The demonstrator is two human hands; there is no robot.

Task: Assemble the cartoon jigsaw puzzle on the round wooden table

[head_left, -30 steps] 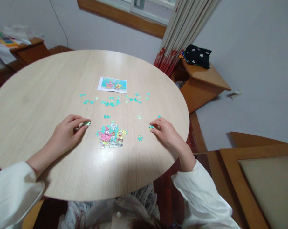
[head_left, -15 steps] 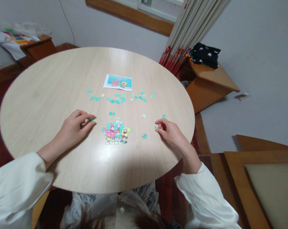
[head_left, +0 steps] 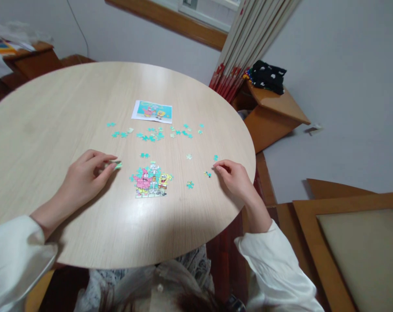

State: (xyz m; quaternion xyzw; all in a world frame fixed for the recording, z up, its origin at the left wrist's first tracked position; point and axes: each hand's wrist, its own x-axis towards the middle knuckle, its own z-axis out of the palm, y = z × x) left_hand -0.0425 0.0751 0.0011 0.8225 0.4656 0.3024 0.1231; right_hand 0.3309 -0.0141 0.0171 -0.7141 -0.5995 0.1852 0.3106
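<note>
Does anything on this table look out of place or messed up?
Nothing stands out. Loose pieces lie scattered on the table beyond the part-built puzzle, below the reference picture; the left hand pinches one piece.

No words or numbers could be read. The printed sheet point(head_left: 152, 111) toward the table's point(head_left: 53, 108) far edge and the part-built puzzle point(head_left: 151, 182) showed only cartoon figures.

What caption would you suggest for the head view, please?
Left hand pinches a puzzle piece, right hand rests by a loose piece, beside a part-built cartoon puzzle on a round table.
</note>
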